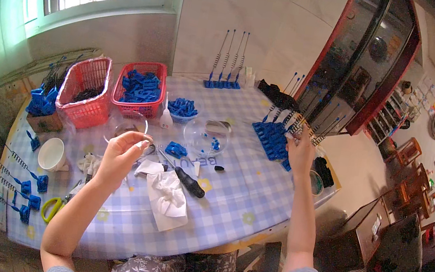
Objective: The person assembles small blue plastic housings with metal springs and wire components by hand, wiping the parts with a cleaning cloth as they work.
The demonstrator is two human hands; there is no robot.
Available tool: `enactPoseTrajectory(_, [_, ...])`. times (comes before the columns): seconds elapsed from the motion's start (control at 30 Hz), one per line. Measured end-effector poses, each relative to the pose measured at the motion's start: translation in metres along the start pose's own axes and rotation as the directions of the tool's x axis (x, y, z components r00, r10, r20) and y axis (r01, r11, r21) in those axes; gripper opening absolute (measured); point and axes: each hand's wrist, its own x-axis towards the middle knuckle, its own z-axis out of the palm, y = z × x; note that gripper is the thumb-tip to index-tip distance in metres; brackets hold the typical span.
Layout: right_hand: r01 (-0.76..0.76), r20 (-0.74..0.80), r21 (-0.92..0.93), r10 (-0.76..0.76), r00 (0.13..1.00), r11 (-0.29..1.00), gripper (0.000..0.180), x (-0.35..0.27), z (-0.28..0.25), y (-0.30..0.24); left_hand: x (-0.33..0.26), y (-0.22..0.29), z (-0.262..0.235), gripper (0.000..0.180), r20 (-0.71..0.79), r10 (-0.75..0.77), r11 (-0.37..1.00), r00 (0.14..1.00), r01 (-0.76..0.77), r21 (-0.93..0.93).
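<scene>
The left hand (119,158) is raised over the checkered surface (235,206), just in front of a clear bowl (147,127); its thumb and forefinger are pressed together, with something white at the tips, too small to identify, and I cannot tell whether anything is pinched. The right hand (300,151) reaches to the surface's far right, its fingers curled beside upright coil springs on a cluster of blue plastic bases (271,139); whether they grip one is unclear. Between the hands lie a black-handled screwdriver (188,181), crumpled white tissue (168,195) and a second clear bowl (193,137) holding small blue pieces (214,147). Behind stand two red baskets, the right one (140,110) filled with blue parts (140,86), and four spring-mounted rods (222,85). At left are a white cup (51,154) and yellow-green-handled scissors (51,209).
</scene>
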Motion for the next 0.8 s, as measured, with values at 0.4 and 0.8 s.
enactPoseTrajectory(0.4, [-0.057, 0.246, -0.205, 0.108, 0.963, 0.977, 0.022, -0.054, -0.016, 0.053, 0.000, -0.001, -0.003, 0.012, 0.018, -0.027, 0.999, 0.999, 0.027, 0.024])
enactPoseTrajectory(0.8, [0.035, 0.254, -0.252, 0.031, 0.967, 0.967, 0.016, -0.052, 0.007, 0.067, -0.001, -0.003, -0.003, 0.013, 0.011, -0.036, 0.999, 0.999, 0.035, 0.030])
